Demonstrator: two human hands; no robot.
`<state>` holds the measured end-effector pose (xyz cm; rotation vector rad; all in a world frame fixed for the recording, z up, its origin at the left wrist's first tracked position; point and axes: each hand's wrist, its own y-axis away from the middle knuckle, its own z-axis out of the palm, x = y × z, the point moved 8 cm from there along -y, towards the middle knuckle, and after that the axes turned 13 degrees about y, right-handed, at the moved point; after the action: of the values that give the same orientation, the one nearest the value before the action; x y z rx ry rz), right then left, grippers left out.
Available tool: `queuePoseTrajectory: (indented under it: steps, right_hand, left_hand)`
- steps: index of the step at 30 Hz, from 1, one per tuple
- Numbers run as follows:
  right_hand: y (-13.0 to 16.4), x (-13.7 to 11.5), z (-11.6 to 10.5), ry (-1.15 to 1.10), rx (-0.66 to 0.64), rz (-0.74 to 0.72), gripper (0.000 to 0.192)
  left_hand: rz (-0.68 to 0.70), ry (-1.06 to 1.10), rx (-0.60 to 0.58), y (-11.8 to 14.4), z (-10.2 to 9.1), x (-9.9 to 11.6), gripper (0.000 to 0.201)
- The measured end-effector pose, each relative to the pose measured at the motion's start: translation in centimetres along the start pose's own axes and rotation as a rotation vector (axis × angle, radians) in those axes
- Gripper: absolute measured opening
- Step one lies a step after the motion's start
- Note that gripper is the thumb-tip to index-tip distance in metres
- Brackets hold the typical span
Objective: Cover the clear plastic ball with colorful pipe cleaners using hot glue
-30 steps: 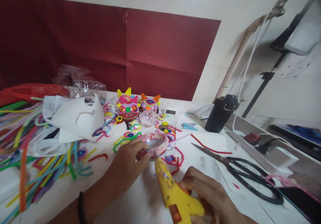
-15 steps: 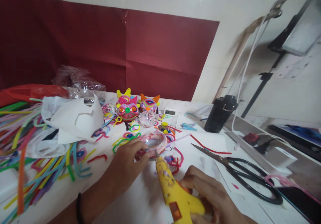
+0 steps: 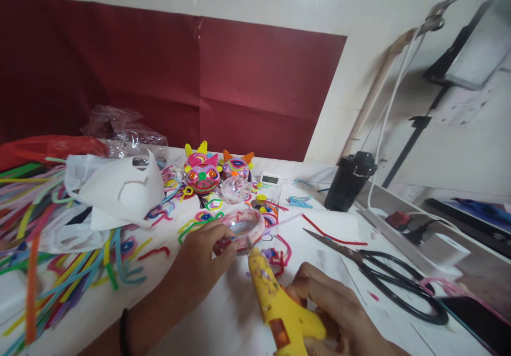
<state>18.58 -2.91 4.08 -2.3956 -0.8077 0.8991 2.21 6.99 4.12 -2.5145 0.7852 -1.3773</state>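
Observation:
My left hand [image 3: 203,257] grips the near rim of a clear round bowl wrapped in pink pipe cleaner [image 3: 247,226] on the white table [image 3: 223,313]. A yellow glue gun [image 3: 279,305] is held in my right hand [image 3: 331,308], and its nozzle tip touches the bowl's near edge. Just beyond the bowl lie small coiled pipe-cleaner pieces [image 3: 275,252]. Two finished colourful spiky-eared heads [image 3: 203,172] stand behind it.
A heap of loose coloured pipe cleaners [image 3: 48,249] and white plastic bags [image 3: 115,188] fill the left side. Black scissors [image 3: 383,279] lie at the right, a black cup [image 3: 349,180] and a small digital timer [image 3: 269,178] farther back. Cables and a stand rise at the right.
The glue gun's tip has shifted slightly along the bowl's rim; both hands stay almost where they were.

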Motion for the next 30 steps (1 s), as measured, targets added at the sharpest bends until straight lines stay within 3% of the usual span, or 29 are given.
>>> queuePoseTrajectory:
  steps: [6, 25, 30]
  right_hand:
    - [0.0, 1.4, 1.4, -0.059, -0.112, 0.067, 0.017]
    - [0.1, 1.9, 1.1, -0.045, -0.117, 0.15, 0.019]
    - [0.2, 2.1, 1.3, -0.076, -0.166, 0.257, 0.017]
  left_hand:
    - [-0.002, 0.0, -0.004, 0.0, 0.1, 0.0, 0.015]
    - [-0.002, -0.005, 0.007, -0.1, -0.3, 0.1, 0.015]
    - [0.006, -0.004, 0.013, -0.1, -0.4, -0.1, 0.015]
